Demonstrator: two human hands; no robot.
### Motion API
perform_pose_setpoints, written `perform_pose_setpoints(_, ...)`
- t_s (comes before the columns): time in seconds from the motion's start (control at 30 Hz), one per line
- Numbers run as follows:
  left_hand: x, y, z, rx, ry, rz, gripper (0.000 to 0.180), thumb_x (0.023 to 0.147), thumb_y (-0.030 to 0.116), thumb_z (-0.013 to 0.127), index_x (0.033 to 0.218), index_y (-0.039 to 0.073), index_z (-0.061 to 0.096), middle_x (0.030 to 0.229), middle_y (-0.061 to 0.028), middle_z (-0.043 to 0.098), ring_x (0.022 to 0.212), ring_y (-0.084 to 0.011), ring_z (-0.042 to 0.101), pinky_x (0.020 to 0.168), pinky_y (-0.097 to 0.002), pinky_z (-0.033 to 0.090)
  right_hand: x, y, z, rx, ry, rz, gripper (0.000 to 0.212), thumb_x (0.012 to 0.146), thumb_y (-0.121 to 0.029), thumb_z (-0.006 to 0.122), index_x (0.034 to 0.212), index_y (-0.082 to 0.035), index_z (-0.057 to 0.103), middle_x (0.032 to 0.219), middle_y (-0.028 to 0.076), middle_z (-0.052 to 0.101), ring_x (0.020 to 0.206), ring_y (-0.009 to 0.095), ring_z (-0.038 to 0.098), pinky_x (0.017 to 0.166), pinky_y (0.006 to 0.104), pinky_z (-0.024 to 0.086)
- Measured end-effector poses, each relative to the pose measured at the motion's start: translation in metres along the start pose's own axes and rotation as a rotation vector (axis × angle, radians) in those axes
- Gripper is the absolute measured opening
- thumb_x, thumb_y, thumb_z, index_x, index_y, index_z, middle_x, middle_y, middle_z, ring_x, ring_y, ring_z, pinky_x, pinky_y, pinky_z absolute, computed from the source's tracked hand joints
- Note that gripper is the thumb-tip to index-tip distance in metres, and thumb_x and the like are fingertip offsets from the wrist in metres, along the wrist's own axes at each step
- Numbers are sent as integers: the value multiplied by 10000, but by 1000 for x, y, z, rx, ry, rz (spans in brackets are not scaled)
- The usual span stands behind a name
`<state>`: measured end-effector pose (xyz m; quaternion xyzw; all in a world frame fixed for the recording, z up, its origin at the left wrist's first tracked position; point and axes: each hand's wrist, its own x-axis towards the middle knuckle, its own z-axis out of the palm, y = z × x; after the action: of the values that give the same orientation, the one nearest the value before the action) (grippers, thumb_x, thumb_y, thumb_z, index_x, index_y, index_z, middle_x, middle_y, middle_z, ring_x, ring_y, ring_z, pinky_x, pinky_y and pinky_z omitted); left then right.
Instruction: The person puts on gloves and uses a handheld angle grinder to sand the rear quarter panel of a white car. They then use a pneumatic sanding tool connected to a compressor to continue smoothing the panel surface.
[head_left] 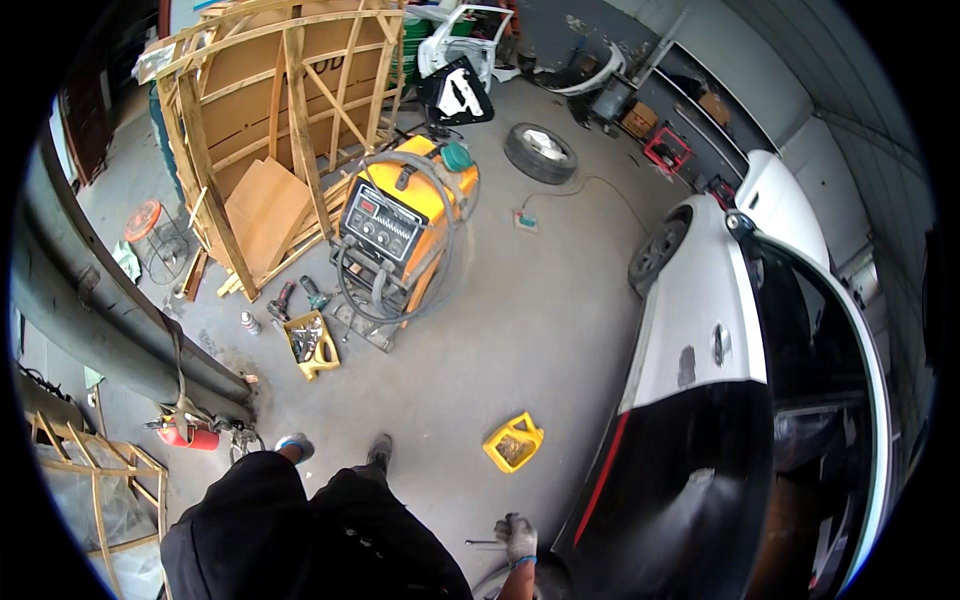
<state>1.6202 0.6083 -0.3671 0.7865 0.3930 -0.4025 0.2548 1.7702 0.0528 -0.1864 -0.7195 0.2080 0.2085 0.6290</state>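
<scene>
My right hand (520, 540), in a grey-white glove with a blue cuff, is closed at the lower edge beside the car's dark wheel (555, 578). A thin dark rod-like tool (484, 542) sticks out leftward from its fingers; its exact kind is too small to make out. Past my left knee shows my left hand (296, 443), also in a pale glove with a blue cuff. Its fingers are too blurred to read. The car (690, 350) stands on the right, its panel white in front and black behind.
A yellow cut-open jug (527, 428) with small hardware lies ahead of my right hand. Another yellow jug (325, 355) holds tools. Farther off are a yellow welding machine (400, 210) with cables, a wooden crate (300, 100) and a loose tyre (540, 168). A red fire extinguisher (195, 438) is at left.
</scene>
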Motion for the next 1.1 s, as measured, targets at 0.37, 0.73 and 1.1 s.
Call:
perform_pose_setpoints(0.37,10,229,-252,-875,307,436,361,847,224,602,1116,-3,681,960,-148,719,815,-251,693,766,-362,547,110,55,-43,-72,3,691,321,874,-338,584,1031,-60,553,931,161,620,813,319,613,738,465,511)
perform_pose_setpoints(0.73,77,340,-449,-1432,754,232,402,845,270,675,1169,40,614,844,-62,646,710,-175,611,571,-322,499,458,-104,-38,-232,30,640,266,899,-328,496,933,-66,526,795,150,614,649,324,604,582,540,488)
perform_pose_setpoints(1.1,-1,547,-591,-960,1235,185,561,839,354,655,1261,-3,560,1096,-201,676,992,-307,673,893,-358,511,686,-550,321,-1027,-573,-574,507,867,-450,581,1128,-24,670,1086,270,665,1087,444,606,917,469,474)
